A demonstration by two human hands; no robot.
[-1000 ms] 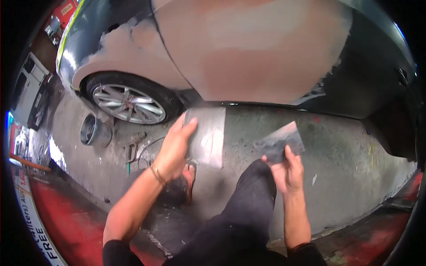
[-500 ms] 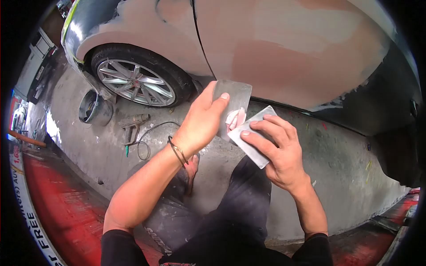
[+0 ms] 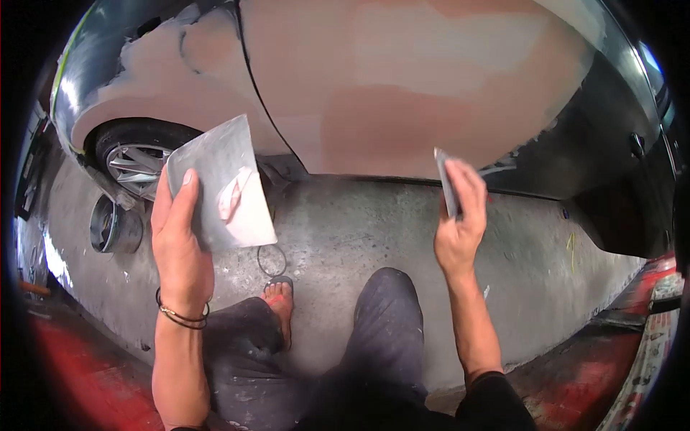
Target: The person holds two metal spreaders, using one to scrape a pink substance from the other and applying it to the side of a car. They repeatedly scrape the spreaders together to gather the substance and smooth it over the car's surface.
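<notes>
My left hand (image 3: 180, 237) grips a flat grey mixing board (image 3: 208, 179), its thumb lying on the face. On the board's lower part sits a small mound of pinkish-white filler paste (image 3: 231, 197). My right hand (image 3: 463, 215), slightly blurred, holds a thin grey spreader (image 3: 445, 183) seen nearly edge-on near the car's lower edge. Behind both hands stands the car door (image 3: 417, 93), covered in pinkish-brown and beige filler patches. Whether the spreader touches the door cannot be made out.
At the left are the front wheel (image 3: 133, 165) and a dark bucket (image 3: 118, 230) on the concrete floor. A cable loop (image 3: 272, 260) lies close to my sandalled foot (image 3: 279, 298). The dark rear part of the car (image 3: 611, 158) is to the right.
My hands have moved apart: the board went left, the spreader right and away from the paste. The spreader has turned edge-on. The view has shifted right along the car.
</notes>
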